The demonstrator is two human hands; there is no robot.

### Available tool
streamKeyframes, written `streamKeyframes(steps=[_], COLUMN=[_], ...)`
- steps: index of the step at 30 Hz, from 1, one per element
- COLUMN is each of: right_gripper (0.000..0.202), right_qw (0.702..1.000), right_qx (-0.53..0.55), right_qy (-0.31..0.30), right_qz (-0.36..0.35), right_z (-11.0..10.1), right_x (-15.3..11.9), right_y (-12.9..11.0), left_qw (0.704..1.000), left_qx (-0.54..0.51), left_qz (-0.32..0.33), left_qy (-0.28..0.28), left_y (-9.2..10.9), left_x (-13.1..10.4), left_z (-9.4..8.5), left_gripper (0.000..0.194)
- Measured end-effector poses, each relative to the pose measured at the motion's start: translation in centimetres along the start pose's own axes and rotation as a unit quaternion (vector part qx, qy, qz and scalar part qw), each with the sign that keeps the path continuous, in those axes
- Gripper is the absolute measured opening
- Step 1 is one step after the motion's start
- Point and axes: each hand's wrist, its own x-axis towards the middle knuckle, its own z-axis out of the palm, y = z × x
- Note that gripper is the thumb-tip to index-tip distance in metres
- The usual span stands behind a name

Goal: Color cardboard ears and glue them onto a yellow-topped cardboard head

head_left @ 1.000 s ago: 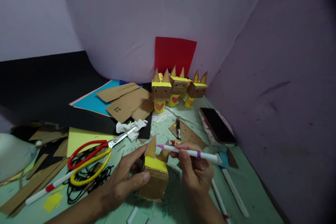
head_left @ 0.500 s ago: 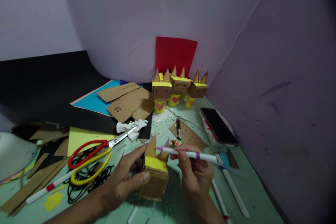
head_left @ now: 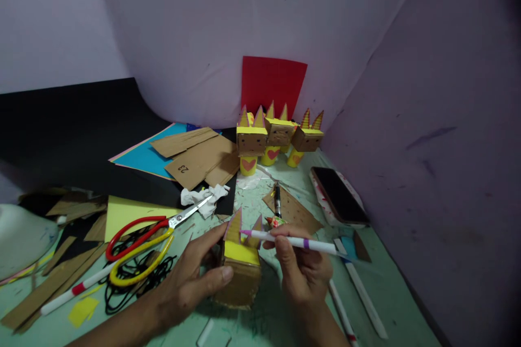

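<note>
My left hand [head_left: 195,276] grips a small cardboard box [head_left: 238,284] from its left side, thumb on the near face. The box has a yellow strip on top and two pointed cardboard ears [head_left: 233,227] with purple edges. In my right hand [head_left: 303,265] is a white felt-tip marker [head_left: 291,239] with a purple band, held like a pen. Its purple tip points left and lies at the ears; whether it touches one I cannot tell. Behind the right hand, a crayon [head_left: 274,221] is partly hidden.
Several box-headed figures [head_left: 251,143] stand at the back before a red sheet [head_left: 272,84]. Scissors [head_left: 169,222] lie on black cord [head_left: 138,282] at left, near cardboard pieces [head_left: 203,162]. A phone [head_left: 338,195] is at right; a black pen [head_left: 277,199] lies on cardboard.
Almost nothing differs. The right hand and marker have shifted very slightly; the left hand still holds the box in the same place.
</note>
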Motion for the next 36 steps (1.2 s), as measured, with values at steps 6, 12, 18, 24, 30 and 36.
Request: streamKeyframes(steps=[6, 12, 18, 24, 30, 36], right_gripper=[0.013, 0.013, 0.011, 0.009, 0.017, 0.013], right_qw=[1.0, 1.0, 1.0, 1.0, 0.994, 0.984], right_qx=[-0.012, 0.008, 0.003, 0.0, 0.026, 0.087], right_qy=[0.003, 0.017, 0.009, -0.005, 0.094, 0.155], right_qz=[0.011, 0.018, -0.002, -0.008, 0.052, -0.002], right_z=[0.0, 0.2, -0.1, 0.0, -1.0, -2.2], right_x=[-0.2, 0.0, 0.0, -0.2, 1.4, 3.1], right_y=[0.0, -0.3, -0.1, 0.0, -0.7, -0.6], left_qw=[1.0, 1.0, 1.0, 1.0, 0.997, 0.997], left_qx=[0.007, 0.014, 0.014, -0.005, -0.082, -0.058], left_qz=[-0.006, 0.0, 0.009, 0.01, 0.004, 0.002], left_qy=[0.005, 0.009, 0.02, 0.021, 0.008, 0.042], left_y=[0.0, 0.1, 0.0, -0.1, 0.1, -0.4], left_x=[-0.1, -0.1, -0.1, 0.0, 0.2, 0.3], left_z=[0.0, 0.0, -0.1, -0.1, 0.4, 0.4], left_gripper=[0.068, 0.07, 0.067, 0.067, 0.064, 0.06])
